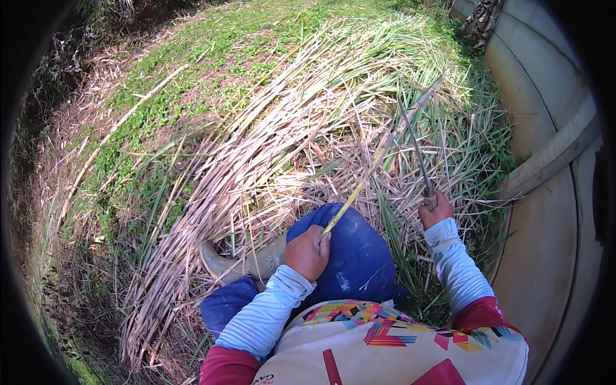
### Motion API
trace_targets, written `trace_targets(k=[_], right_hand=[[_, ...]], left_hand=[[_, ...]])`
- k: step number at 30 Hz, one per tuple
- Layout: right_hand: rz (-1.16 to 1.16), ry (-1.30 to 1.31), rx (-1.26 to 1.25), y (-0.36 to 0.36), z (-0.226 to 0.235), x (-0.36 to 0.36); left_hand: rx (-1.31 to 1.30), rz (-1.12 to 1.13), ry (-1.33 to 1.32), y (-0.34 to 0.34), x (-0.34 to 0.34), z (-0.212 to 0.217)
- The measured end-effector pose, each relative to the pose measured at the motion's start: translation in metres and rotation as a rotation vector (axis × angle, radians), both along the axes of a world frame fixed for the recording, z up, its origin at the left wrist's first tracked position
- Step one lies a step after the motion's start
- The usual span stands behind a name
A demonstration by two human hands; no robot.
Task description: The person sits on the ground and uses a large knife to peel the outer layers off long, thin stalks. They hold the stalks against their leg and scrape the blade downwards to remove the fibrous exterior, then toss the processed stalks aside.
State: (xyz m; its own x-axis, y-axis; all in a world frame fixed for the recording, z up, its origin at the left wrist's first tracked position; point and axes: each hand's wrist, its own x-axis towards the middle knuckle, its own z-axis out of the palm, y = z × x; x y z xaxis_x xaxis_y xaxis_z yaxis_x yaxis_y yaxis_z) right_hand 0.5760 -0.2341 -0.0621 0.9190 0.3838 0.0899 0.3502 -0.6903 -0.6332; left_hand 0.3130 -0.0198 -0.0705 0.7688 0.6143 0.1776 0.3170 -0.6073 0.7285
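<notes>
My left hand (308, 253), in front of my blue-trousered knee, is closed round the lower end of a long stalk (359, 186). That stalk is yellow-green near my hand, turns brown further up, and slants away to the upper right. On the right, my right hand (436, 210) grips a long knife (419, 156) by its short handle. Its narrow, dark blade points up and away, and the tip appears close to the stalk; I cannot tell if they touch. Beyond both hands spreads a heap of dry and green cut stalks (256, 147).
A pale curved wall (539, 237) rises close on my right, with a beam (552, 160) slanting against it. A long pole (122, 122) lies on the grass to the left. My rubber boot (266, 258) rests by the heap, under my left forearm's side.
</notes>
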Motion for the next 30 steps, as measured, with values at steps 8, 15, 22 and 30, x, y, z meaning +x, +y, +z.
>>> trace_targets(k=[8, 15, 22, 30], right_hand=[[0.560, -0.061, 0.008, 0.012, 0.017, -0.123], [0.690, -0.062, -0.055, 0.010, 0.002, -0.127], [0.584, -0.366, -0.204, 0.016, -0.001, -0.058], [-0.079, 0.137, -0.043, -0.004, -0.063, 0.013]], left_hand=[[-0.447, -0.015, -0.095, 0.006, 0.011, -0.006], [-0.079, -0.176, -0.168, 0.009, 0.000, -0.044], [-0.570, -0.051, -0.054, -0.007, -0.009, -0.019], [-0.881, -0.009, -0.021, -0.011, -0.020, -0.024]])
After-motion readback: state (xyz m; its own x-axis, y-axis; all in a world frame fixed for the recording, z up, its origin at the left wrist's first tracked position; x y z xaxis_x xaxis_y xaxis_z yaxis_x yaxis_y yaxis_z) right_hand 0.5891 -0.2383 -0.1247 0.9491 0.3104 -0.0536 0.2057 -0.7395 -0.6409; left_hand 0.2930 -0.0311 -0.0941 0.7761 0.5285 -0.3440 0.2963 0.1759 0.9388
